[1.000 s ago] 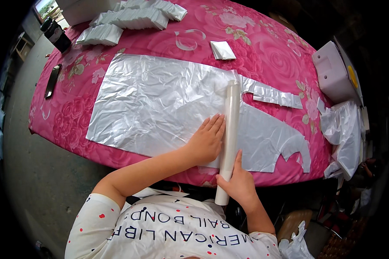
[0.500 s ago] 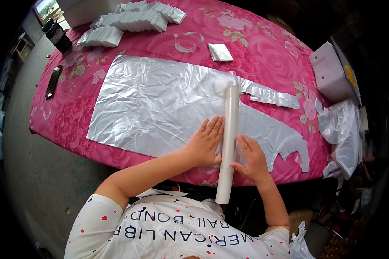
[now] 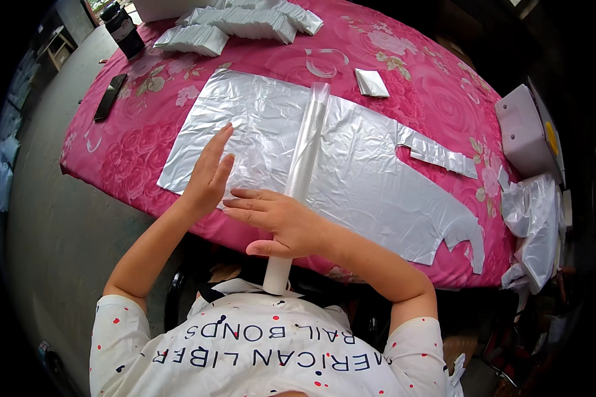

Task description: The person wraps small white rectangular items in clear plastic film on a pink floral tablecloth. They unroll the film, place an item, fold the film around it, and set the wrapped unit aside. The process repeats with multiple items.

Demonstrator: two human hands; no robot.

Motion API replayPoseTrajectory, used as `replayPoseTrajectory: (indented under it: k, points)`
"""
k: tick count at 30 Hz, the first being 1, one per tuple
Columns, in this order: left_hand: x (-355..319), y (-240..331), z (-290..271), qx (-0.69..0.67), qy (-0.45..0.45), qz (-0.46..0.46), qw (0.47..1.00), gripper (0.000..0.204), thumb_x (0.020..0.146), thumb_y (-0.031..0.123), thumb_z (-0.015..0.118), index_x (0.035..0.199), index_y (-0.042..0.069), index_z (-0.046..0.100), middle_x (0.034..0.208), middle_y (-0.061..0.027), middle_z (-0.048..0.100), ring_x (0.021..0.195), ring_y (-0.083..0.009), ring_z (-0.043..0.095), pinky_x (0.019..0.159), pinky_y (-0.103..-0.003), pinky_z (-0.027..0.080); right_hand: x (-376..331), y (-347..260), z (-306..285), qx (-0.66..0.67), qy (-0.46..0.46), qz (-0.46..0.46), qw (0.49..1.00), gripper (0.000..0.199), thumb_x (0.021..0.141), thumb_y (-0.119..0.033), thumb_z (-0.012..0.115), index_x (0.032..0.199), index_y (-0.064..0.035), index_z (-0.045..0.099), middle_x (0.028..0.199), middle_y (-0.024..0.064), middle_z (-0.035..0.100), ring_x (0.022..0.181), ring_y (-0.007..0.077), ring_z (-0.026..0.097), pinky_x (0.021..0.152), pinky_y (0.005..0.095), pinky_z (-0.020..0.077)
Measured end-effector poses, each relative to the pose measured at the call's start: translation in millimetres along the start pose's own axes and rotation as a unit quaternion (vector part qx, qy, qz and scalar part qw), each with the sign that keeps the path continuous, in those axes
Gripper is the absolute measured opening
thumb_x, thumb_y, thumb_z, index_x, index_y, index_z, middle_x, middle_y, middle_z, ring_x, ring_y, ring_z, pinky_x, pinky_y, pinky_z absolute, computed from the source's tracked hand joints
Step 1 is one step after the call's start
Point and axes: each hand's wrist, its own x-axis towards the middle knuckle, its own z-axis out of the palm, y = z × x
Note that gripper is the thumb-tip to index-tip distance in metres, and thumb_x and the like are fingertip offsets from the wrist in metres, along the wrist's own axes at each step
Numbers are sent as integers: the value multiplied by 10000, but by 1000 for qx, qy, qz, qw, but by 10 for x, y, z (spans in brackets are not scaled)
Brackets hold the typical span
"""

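Observation:
A silvery plastic sheet (image 3: 364,172) with a cut-out, apron-like end lies flat and wrinkled on the table. Across it rests a long white tube wrapped in clear film (image 3: 304,149), its near end sticking out past the table edge. My right hand (image 3: 281,221) is over the tube, fingers stretched out toward the left; whether the palm presses on it cannot be seen. To the left of the tube, my left hand (image 3: 210,169) is raised above the sheet with its fingers straight, holding nothing.
Folded silvery packets (image 3: 245,23) stand in rows at the back left, near a dark jar (image 3: 122,30). One folded packet (image 3: 371,83) lies beyond the sheet. A dark flat object (image 3: 110,97) is at left. A white box (image 3: 524,132) and clear plastic bags (image 3: 535,221) line the right edge.
The tube has moved left across the sheet, from near the cut-out end toward the middle. My right hand has crossed over it, and my left hand has come off it to the left.

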Motion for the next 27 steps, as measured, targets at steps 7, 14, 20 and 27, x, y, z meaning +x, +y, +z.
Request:
replayPoseTrajectory:
  k: [7, 14, 20, 27]
  points:
    - [-955, -178, -699, -62, 28, -157, 985, 460, 957, 266, 371, 1323, -11, 375, 1393, -153, 365, 1303, -261, 320, 1046, -362, 263, 404, 577, -116, -177, -36, 1, 983, 529, 871, -418, 496, 1271, -71, 480, 1319, 107, 464, 1282, 279, 356, 1052, 424, 269]
    - [-1361, -97, -680, -90, 51, -251, 962, 454, 908, 179, 473, 1307, -9, 368, 1196, -150, 464, 1047, -227, 492, 907, -319, 396, 1430, 805, 479, -240, -92, 9, 966, 526, 862, -402, 489, 1272, -72, 476, 1327, 108, 455, 1300, 272, 329, 1083, 452, 183]
    - [-1285, -39, -593, 41, 23, -296, 954, 668, 731, 196, 719, 1264, -17, 378, 1073, -126, 525, 986, -225, 537, 852, -322, 436, 1960, 763, 1063, -195, 177, 143, 954, 576, 824, -277, 518, 1309, 5, 391, 1373, 205, 345, 1323, 328, 251, 1087, 455, 162]
    - [-1326, -9, -530, -538, -19, -346, 768, 714, 687, 286, 723, 1255, -26, 424, 977, -105, 595, 807, -165, 618, 694, -292, 530, 1704, 626, 667, 543, 351, 239, 725, 752, 776, -268, 667, 1310, 43, 239, 1130, 173, 488, 982, 242, 549, 840, 341, 473]
